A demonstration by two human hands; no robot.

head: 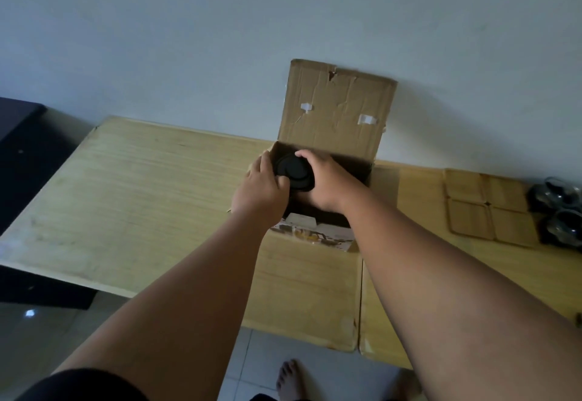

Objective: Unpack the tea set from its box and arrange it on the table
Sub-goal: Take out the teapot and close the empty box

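Observation:
An open cardboard box [333, 110] stands at the back of the wooden table [132, 192], its lid flap leaning upright against the wall. Both my hands are over the box opening and grip a round black tea-set piece [294, 172] whose flat face is turned toward me. My left hand [261, 189] clasps its left side. My right hand [324, 180] wraps over its top and right side. The lower part of the black piece and the box's inside are hidden by my hands and by shadow.
A flat folded cardboard insert [485, 208] lies on the table to the right. Beyond it, at the right edge, sit dark glassy round pieces [563, 211]. A dark piece of furniture [19, 136] stands at the left. The floor and a bare foot [291, 378] show below the table's front edge.

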